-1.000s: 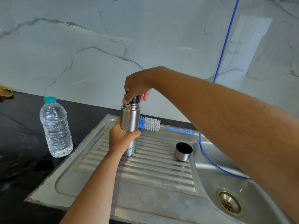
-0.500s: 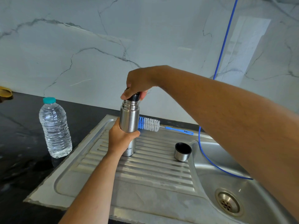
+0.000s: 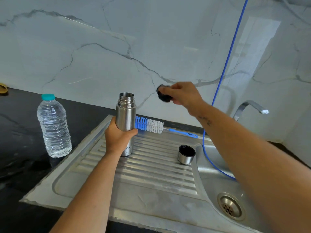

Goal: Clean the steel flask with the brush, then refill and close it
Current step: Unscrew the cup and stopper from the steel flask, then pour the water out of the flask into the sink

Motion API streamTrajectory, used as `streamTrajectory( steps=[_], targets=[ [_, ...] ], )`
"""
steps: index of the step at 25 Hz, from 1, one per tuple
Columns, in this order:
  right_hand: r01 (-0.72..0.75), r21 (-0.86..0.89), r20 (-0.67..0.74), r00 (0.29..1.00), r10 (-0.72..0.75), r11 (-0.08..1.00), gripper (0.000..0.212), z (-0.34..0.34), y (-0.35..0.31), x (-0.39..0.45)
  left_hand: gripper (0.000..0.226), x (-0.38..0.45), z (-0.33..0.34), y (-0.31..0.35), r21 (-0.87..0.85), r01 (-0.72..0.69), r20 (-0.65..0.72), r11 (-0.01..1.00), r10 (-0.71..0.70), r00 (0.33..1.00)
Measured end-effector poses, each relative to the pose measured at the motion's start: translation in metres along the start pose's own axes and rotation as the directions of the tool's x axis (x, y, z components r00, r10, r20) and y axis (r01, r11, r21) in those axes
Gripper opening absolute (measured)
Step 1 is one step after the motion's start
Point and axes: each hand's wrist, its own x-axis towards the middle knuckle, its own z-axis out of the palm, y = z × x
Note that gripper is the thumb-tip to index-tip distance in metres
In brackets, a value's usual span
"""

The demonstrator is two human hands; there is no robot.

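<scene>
The steel flask [image 3: 125,115] stands upright on the ribbed drainboard [image 3: 151,167], its threaded mouth uncovered. My left hand [image 3: 117,137] grips its body. My right hand [image 3: 182,95] holds the black stopper [image 3: 162,95] in the air, to the right of the flask's mouth and slightly above it. A blue and white bottle brush [image 3: 151,125] lies behind the flask along the drainboard's back edge. The flask's steel cup lid [image 3: 186,154] sits open side up near the basin.
A capped plastic water bottle [image 3: 53,126] stands on the black counter [image 3: 20,140] at left. The sink basin [image 3: 218,182] with its drain [image 3: 230,206] is at right, a tap [image 3: 249,106] behind it. A blue hose [image 3: 225,68] hangs down into the basin.
My right hand has lifted the black stopper off the flask's mouth and carried it up and to the right. The flask and my left hand stayed in place.
</scene>
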Motion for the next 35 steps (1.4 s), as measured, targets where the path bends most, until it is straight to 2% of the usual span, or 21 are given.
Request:
streamTrajectory(
  steps=[2, 5, 8, 10, 12, 16, 22, 24, 26, 28, 30, 32, 34, 35],
  targets=[
    [-0.08, -0.065, -0.051, 0.996, 0.076, 0.995, 0.041, 0.008, 0.028, -0.009, 0.06, 0.0, -0.001, 0.0, -0.008, 0.003, -0.029, 1.0, -0.003, 1.0],
    [-0.151, -0.169, 0.029, 0.987, 0.158, 0.974, 0.042, 0.025, 0.06, -0.024, 0.059, 0.0, 0.0, 0.0, 0.01, -0.015, -0.026, 1.0, 0.015, 1.0],
    [-0.012, -0.447, 0.145, 0.986, 0.085, 0.894, 0.036, 0.046, 0.074, -0.038, 0.061, 0.0, 0.001, -0.001, 0.041, -0.029, -0.022, 0.999, 0.03, 0.999],
    [0.028, -0.543, 0.202, 0.975, 0.098, 0.839, 0.03, 0.059, 0.08, -0.044, 0.06, 0.0, 0.001, -0.001, 0.044, -0.025, -0.025, 0.999, 0.026, 0.999],
    [0.059, -0.621, 0.257, 0.957, 0.133, 0.782, 0.033, 0.068, 0.086, -0.047, 0.06, -0.001, 0.002, 0.0, 0.046, -0.026, -0.026, 0.999, 0.027, 0.999],
    [0.122, -0.672, 0.347, 0.923, 0.165, 0.731, 0.045, 0.076, 0.096, -0.053, 0.06, -0.001, 0.001, 0.0, 0.06, -0.032, -0.019, 0.998, 0.034, 0.999],
    [0.159, -0.699, 0.386, 0.905, 0.181, 0.697, 0.047, 0.079, 0.104, -0.056, 0.06, -0.001, 0.001, 0.0, 0.07, -0.026, -0.022, 0.997, 0.028, 0.999],
    [0.141, -0.675, 0.385, 0.904, 0.183, 0.725, 0.057, 0.075, 0.097, -0.056, 0.059, -0.001, 0.0, 0.002, 0.081, -0.025, -0.024, 0.996, 0.027, 0.999],
    [0.083, -0.587, 0.309, 0.942, 0.128, 0.805, 0.061, 0.065, 0.083, -0.056, 0.058, 0.0, -0.002, 0.01, 0.084, -0.035, -0.03, 0.996, 0.038, 0.999],
    [0.065, -0.41, 0.181, 0.983, 0.012, 0.91, 0.05, 0.047, 0.061, -0.061, 0.058, 0.001, -0.005, 0.025, 0.083, -0.058, -0.029, 0.995, 0.06, 0.998],
    [0.058, -0.145, 0.084, 0.995, -0.046, 0.988, 0.045, 0.025, 0.037, -0.074, 0.058, -0.005, -0.005, 0.044, 0.077, -0.088, -0.007, 0.993, 0.088, 0.996],
    [0.031, 0.076, 0.105, 0.994, -0.039, 0.997, 0.057, 0.008, 0.018, -0.089, 0.06, -0.018, 0.0, 0.064, 0.046, -0.114, 0.04, 0.992, 0.112, 0.993],
    [0.038, 0.126, 0.143, 0.988, -0.056, 0.991, 0.075, -0.004, 0.007, -0.102, 0.06, -0.036, 0.014, 0.079, 0.011, -0.124, 0.111, 0.992, 0.122, 0.986],
    [0.054, 0.128, 0.142, 0.987, -0.072, 0.99, 0.076, -0.008, 0.006, -0.107, 0.06, -0.045, 0.024, 0.085, -0.004, -0.122, 0.151, 0.993, 0.121, 0.981]
  ],
)
